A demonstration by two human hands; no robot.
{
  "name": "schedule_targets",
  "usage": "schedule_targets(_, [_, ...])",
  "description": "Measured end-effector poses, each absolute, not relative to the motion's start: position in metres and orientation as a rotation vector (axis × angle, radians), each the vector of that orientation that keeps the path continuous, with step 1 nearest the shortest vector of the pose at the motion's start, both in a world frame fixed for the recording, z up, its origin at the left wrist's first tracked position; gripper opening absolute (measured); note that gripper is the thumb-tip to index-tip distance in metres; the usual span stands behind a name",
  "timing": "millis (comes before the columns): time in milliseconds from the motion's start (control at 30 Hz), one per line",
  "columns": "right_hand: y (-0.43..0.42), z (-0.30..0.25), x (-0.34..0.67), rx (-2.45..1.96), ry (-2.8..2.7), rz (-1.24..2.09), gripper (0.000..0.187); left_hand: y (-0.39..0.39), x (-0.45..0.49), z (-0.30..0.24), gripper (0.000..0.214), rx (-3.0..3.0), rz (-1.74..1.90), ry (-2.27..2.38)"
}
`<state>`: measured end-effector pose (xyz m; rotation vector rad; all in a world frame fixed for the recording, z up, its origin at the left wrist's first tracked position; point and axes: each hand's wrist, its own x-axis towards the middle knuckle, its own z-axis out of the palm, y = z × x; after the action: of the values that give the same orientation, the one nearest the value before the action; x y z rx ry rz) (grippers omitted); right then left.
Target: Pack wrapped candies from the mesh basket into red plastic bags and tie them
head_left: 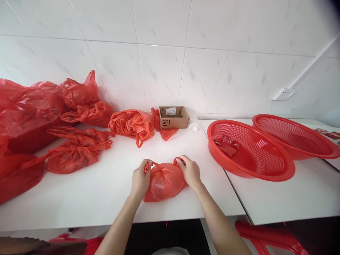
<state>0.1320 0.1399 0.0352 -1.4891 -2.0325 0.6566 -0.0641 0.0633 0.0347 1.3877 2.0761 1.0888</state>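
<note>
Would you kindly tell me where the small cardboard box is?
The cardboard box sits at the back of the white table, centre of the head view, against the tiled wall, among red bags.

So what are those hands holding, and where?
A small red plastic bag on the table: the left hand and right hand each pinch one handle at its top.

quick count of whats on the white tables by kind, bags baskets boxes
red plastic bags: about 7, one pinched by left hand and right hand; the left pile overlaps, so unsure
red mesh baskets: 2
cardboard box: 1
total: about 10
</note>
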Motion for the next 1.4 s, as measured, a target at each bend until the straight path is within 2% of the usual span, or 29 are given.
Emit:
schedule_targets(367, [0.182,0.005,0.125,-1.594,-2.106,0.496,0.031,0.113,-0.078,0.012,0.021,1.707,0.648,2.274])
schedule_targets(633, [0.173,0.010,0.130,-1.556,-2.085,0.587,0.034,0.113,-0.079,0.008,0.030,1.854,0.611,2.337])
schedule_targets(767, [0.167,0.015,0.128,-1.591,-2.092,0.558,0.041,0.114,-0.081,0.007,0.030,1.853,0.607,2.361])
schedule_targets(933, [0.171,0.011,0.130,-1.651,-2.075,0.598,0.028,0.111,-0.086,0.008,0.032,1.809,0.592,2.395])
schedule_targets(1033, [0.175,0.009,0.135,-1.623,-2.036,0.667,0.025,0.109,-0.088,0.009,0.034,1.794,0.585,2.402])
schedule_targets(1167, [0.175,0.013,0.142,-1.576,-2.016,0.738,0.031,0.108,-0.090,0.009,0.035,1.774,0.583,2.406])
schedule_targets(1300, [0.171,0.020,0.146,-1.481,-2.003,0.891,0.048,0.108,-0.098,0.011,0.036,1.690,0.589,2.457])
schedule_targets(1400, [0.164,0.021,0.148,-1.415,-1.991,0.932,0.050,0.109,-0.107,0.015,0.035,1.594,0.602,2.492])
